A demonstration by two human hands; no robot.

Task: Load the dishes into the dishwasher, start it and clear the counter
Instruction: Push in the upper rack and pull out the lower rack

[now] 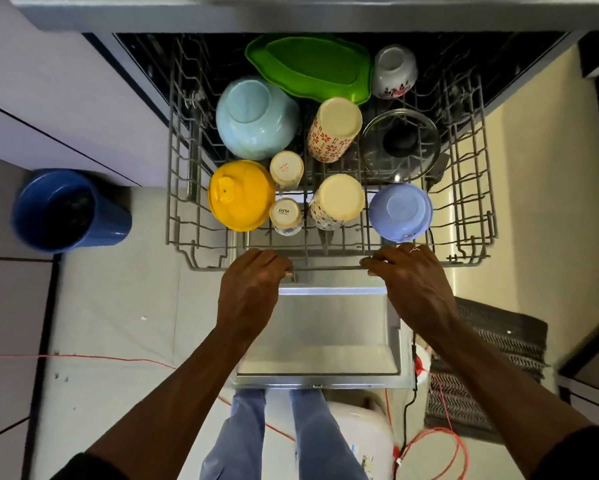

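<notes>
Pale floor tiles [124,306] and lilac cabinets [66,109] surround an open dishwasher. Its steel door [325,327] lies flat and low, with its near edge toward the person. Above the door, the grey wire rack [471,188] is drawn out to the near side, its long axis running left to right. The left hand [253,289] and right hand [412,282] both grip the rack's near rail, fingers curled over the wire. The hands are well apart, and the right one wears a ring.

Bowls and cups stand base up in the rack:
- a pale blue bowl [253,119]
- a white bowl [393,71]
- a lilac bowl [400,211]
- a yellow container [239,199]
- two patterned tumblers [336,129] [337,202]
- two small cups [286,168] [286,214]

A green tray [311,67] leans at the far side. A glass lid [402,143] with a black knob lies among the tines.

A blue bin [66,209] stands on the floor at left. A ribbed mat [492,358] and a red cord [447,438] lie at right.
</notes>
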